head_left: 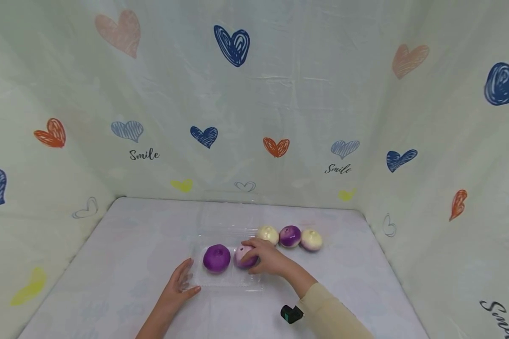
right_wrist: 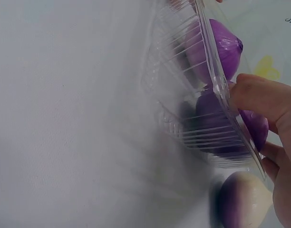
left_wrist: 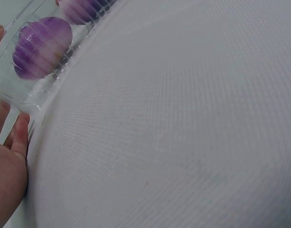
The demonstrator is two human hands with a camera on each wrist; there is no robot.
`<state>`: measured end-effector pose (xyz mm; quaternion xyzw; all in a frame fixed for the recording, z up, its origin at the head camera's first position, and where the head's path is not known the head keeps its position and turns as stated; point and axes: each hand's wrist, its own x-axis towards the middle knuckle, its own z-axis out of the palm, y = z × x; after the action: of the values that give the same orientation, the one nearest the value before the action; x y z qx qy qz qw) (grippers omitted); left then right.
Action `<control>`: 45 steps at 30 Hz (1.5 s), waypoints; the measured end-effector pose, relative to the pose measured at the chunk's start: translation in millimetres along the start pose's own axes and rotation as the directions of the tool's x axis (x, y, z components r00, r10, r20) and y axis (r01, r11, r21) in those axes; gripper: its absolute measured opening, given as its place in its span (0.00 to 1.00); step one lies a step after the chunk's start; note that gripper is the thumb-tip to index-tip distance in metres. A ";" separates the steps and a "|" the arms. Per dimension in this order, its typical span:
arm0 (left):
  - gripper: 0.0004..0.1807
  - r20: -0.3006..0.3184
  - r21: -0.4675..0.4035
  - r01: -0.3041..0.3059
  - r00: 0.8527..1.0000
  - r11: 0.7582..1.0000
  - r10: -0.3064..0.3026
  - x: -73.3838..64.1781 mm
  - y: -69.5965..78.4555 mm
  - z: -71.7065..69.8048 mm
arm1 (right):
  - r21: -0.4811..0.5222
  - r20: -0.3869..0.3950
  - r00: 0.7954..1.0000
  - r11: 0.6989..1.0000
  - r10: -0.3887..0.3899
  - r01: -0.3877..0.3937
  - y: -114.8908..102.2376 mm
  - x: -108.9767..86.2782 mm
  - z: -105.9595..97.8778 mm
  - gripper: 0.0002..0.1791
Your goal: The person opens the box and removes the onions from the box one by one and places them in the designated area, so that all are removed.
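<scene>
A clear plastic clamshell box (head_left: 246, 281) lies with its lid (head_left: 229, 214) folded back. Inside, on the left, is a purple onion (head_left: 217, 259), also showing through the wall in the left wrist view. A second, paler purple onion (head_left: 240, 255) sits in the right half. My right hand (head_left: 266, 257) grips this second onion from the right, thumb and fingers around it, partly covering it. In the right wrist view, the right hand's fingers (right_wrist: 259, 97) reach over the rim. My left hand (head_left: 176, 288) rests at the box's front left corner, fingers spread along its side.
Right of the box, a row holds a cream onion (head_left: 267, 234), a purple one (head_left: 290, 236) and another cream one (head_left: 311, 240). A small black device (head_left: 291, 314) is by the right sleeve. A heart-printed curtain (head_left: 305, 108) surrounds the white table (head_left: 135, 245).
</scene>
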<state>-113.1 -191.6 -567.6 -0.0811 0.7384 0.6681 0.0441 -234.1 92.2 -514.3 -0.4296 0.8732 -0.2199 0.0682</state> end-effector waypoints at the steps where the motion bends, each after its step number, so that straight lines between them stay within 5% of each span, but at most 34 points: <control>1: 0.47 0.000 -0.001 -0.003 1.000 1.000 0.003 0.2 -0.5 0.5 | -0.003 -0.007 1.000 1.000 -0.010 0.010 0.6 -0.8 -0.3 0.19; 10: 0.47 0.006 -0.007 -0.021 1.000 1.000 0.021 0.4 -2.3 3.2 | -0.105 -0.083 0.990 0.989 -0.114 0.105 6.7 -1.7 1.6 0.28; 18: 0.47 -0.001 0.002 -0.049 0.999 0.999 0.049 1.1 -5.2 2.1 | -0.124 -0.033 0.999 0.992 -0.030 0.025 5.6 3.2 3.9 0.30; 32: 0.47 0.006 0.020 -0.031 1.000 0.999 0.031 1.4 -1.9 0.2 | 0.041 -0.041 0.998 0.998 0.053 -0.051 0.8 3.7 -1.5 0.27; 45: 0.45 0.004 0.026 -0.082 0.997 0.996 0.081 0.9 -0.3 1.0 | 0.033 -0.001 0.999 0.999 0.042 -0.042 0.6 4.4 -0.8 0.26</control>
<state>-114.0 -190.7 -568.2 -0.0494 0.7495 0.6599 0.0189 -237.4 89.3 -513.6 -0.4098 0.8783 -0.2331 0.0792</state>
